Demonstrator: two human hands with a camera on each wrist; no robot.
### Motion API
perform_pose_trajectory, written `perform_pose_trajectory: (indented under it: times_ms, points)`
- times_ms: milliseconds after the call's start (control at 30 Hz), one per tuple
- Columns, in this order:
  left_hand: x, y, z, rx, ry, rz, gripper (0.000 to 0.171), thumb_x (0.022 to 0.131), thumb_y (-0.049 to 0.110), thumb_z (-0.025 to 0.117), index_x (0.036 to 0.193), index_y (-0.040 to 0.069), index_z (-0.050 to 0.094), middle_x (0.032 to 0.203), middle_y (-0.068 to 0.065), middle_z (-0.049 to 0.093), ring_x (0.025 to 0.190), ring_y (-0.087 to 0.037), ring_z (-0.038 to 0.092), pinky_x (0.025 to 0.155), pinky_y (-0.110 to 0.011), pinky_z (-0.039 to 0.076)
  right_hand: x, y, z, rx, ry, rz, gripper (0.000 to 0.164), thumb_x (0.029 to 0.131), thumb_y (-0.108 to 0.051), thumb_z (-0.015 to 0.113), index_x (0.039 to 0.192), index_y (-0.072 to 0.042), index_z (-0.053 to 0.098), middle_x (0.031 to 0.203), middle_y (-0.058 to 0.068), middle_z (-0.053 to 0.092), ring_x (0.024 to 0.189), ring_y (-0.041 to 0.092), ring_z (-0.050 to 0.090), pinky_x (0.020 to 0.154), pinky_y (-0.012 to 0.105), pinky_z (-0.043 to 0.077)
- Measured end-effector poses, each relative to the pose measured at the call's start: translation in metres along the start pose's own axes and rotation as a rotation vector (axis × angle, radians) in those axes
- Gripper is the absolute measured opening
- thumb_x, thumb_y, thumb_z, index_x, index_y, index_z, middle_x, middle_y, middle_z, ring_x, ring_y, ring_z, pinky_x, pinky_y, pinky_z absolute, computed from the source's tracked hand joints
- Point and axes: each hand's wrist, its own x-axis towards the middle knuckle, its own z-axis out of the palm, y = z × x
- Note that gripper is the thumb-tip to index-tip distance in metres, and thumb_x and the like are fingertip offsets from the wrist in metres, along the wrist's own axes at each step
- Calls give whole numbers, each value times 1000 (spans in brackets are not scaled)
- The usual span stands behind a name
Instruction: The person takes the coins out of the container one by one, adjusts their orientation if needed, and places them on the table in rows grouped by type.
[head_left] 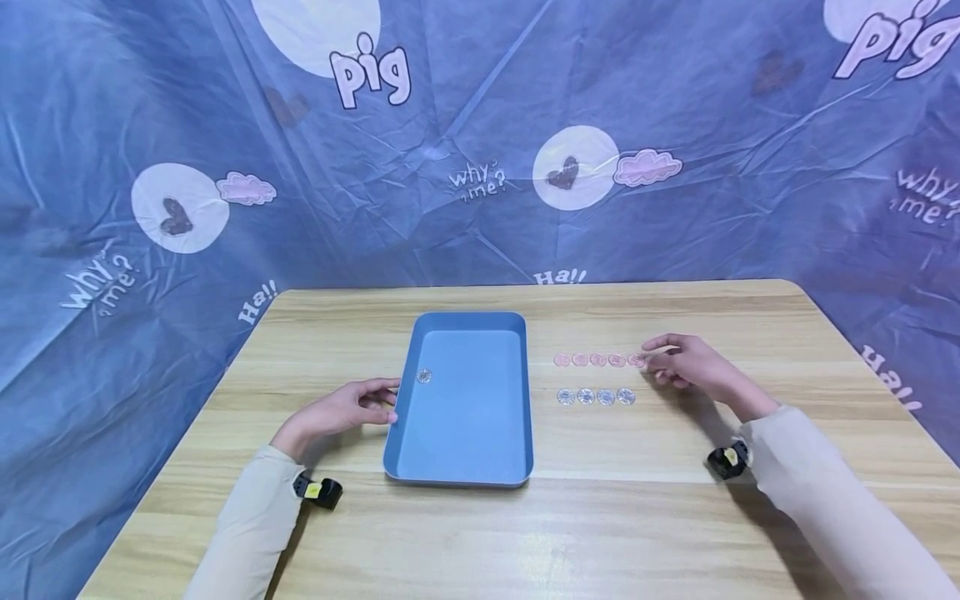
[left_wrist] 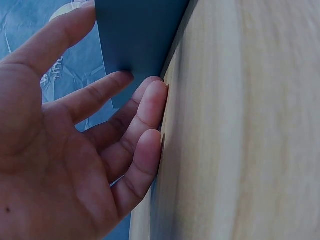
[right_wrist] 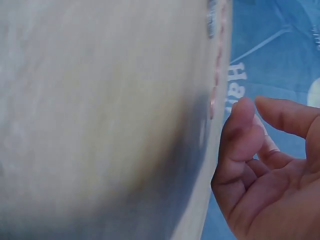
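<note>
A shallow blue tray point(head_left: 472, 400) lies on the table, with one small clear, silvery disc point(head_left: 423, 376) near its left wall. My left hand point(head_left: 352, 410) touches that side of the tray from outside, fingertips against the wall point(left_wrist: 135, 40) in the left wrist view. To the right of the tray runs a row of several pink discs point(head_left: 597, 360). Nearer me, several clear, silvery discs point(head_left: 586, 397) form a second row. My right hand point(head_left: 686, 365) hovers at the right end of the pink row, thumb and bent fingers slightly apart with nothing seen between them.
The wooden table point(head_left: 600, 533) has rounded far corners. A blue printed cloth point(head_left: 465, 233) hangs behind it and along both sides. Each wrist carries a small black camera point(head_left: 322, 492) at the sleeve.
</note>
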Motion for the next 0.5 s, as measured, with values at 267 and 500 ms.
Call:
perform_pose_trajectory:
  times_ms: [267, 500]
  points:
    - [0, 1, 0, 2, -7, 2, 72, 91, 26, 67, 147, -4, 33, 129, -22, 55, 115, -28, 54, 96, -29, 44, -18, -17, -1, 283, -36, -92, 44, 100, -14, 50, 138, 1, 35, 94, -10, 66, 72, 3, 60, 60, 18, 47]
    - [0, 2, 0, 1, -7, -7, 73, 91, 28, 67, 147, -3, 33, 129, -21, 54, 116, -28, 53, 97, -32, 44, -28, -35, 10, 607, -196, -200, 26, 101, -13, 49, 126, -18, 43, 104, -5, 64, 78, 4, 61, 66, 18, 50]
